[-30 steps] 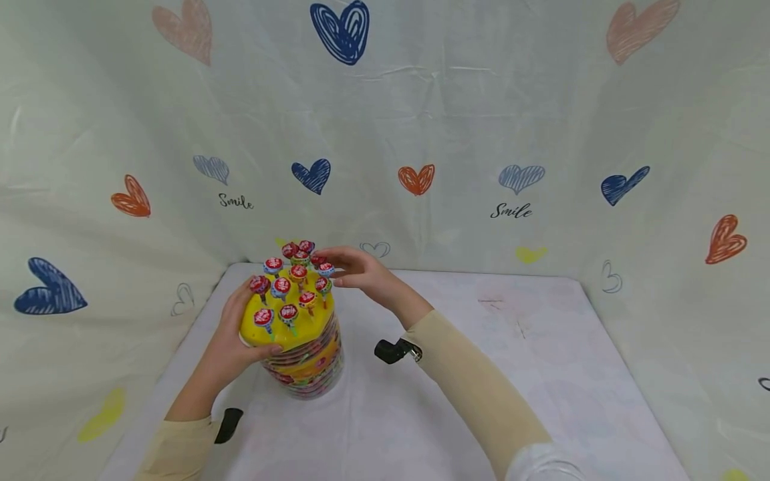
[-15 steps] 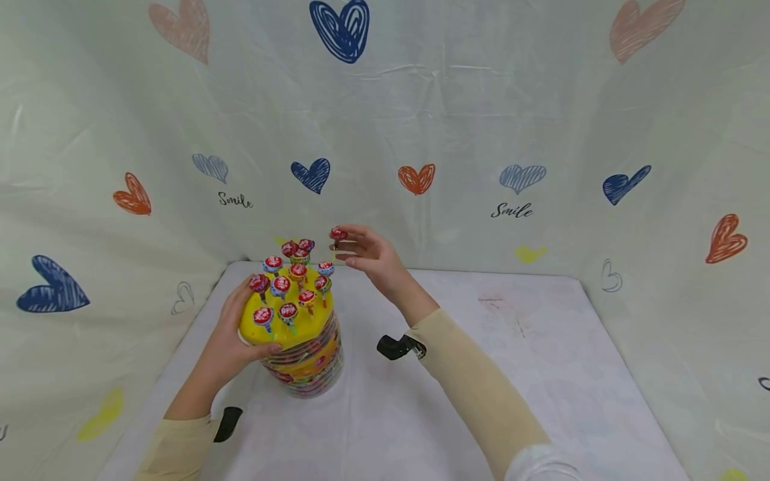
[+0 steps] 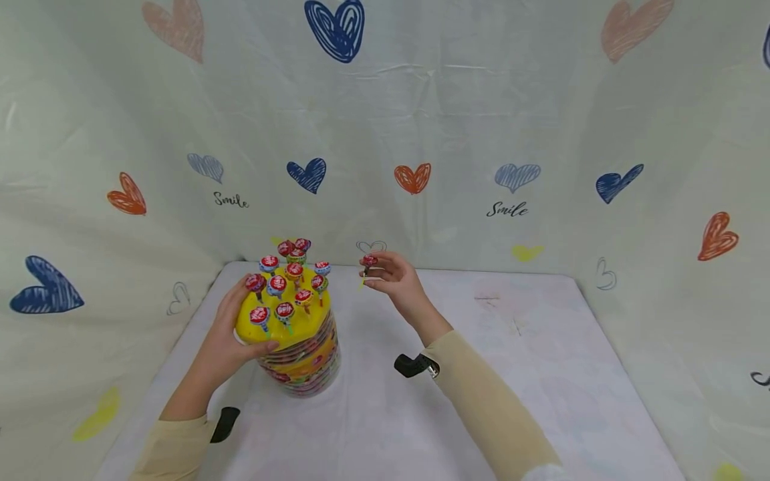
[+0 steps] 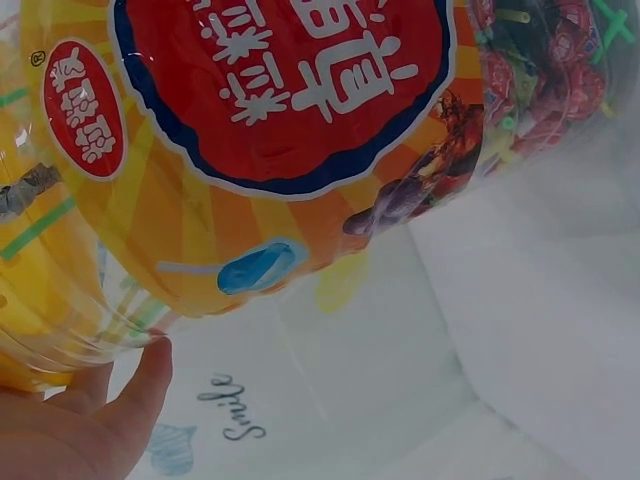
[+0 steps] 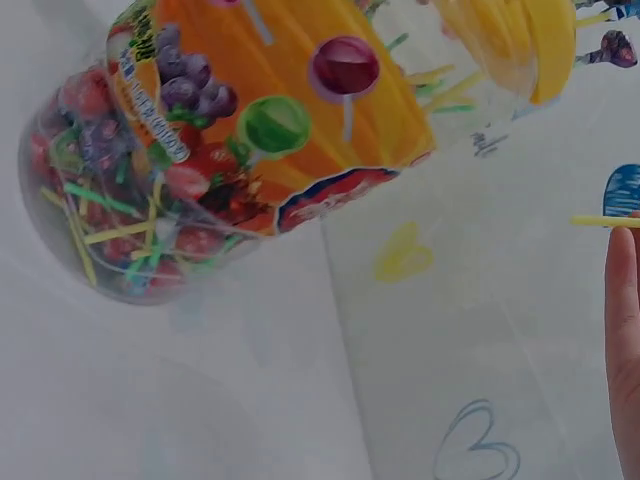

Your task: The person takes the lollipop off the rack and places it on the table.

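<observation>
While the left hand (image 3: 225, 337) grips the yellow lid (image 3: 283, 319) of the lollipop jar (image 3: 301, 364) — fingers curled round its rim — the right hand (image 3: 394, 284) pinches one red lollipop (image 3: 369, 261) by its stick, in the air just right of the jar, above the white desk (image 3: 493, 374). Other lollipops (image 3: 283, 284) stand upright in the lid.

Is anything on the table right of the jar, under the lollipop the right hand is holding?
Nothing visible. The right hand pinches the lollipop in the air to the right of the jar, apart from the lollipops standing in the yellow lid. The table below and right of it shows only bare cloth.
</observation>
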Action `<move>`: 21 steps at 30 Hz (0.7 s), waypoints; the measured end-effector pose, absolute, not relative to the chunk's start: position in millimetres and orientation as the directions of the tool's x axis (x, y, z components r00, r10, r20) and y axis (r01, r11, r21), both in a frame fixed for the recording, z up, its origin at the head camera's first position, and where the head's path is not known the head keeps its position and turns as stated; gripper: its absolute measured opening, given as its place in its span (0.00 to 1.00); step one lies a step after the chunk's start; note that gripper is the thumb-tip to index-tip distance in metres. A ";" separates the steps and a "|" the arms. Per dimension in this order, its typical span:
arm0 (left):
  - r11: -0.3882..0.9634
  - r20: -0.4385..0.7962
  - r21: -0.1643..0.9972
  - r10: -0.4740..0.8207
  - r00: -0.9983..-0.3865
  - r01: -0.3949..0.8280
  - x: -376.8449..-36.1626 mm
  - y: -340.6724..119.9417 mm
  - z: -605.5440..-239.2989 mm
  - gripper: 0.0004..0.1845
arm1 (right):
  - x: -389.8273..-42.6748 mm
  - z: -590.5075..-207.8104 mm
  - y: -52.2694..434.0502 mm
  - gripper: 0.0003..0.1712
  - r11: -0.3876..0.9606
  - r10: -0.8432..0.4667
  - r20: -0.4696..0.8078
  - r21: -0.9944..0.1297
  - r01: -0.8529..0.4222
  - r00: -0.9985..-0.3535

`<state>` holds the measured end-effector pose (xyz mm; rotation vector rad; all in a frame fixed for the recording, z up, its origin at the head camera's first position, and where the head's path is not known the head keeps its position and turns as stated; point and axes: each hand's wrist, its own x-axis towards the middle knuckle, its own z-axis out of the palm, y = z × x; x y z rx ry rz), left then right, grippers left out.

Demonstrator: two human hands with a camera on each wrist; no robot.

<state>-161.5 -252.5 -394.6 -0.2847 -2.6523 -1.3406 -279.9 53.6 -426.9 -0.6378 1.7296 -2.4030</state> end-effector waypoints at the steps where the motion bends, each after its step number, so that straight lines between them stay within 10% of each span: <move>1: 0.582 0.223 0.778 0.098 -0.970 0.238 -161.6 -252.5 -394.8 0.60 | -279.8 -431.8 54.8 0.28 -0.335 -0.320 0.252 -0.932 -0.140 -0.913; 21: 0.574 0.215 0.786 0.095 -0.972 0.230 -161.8 -251.3 -395.5 0.59 | -271.4 -519.2 75.8 0.30 -0.229 -0.291 0.058 -0.973 0.010 -0.955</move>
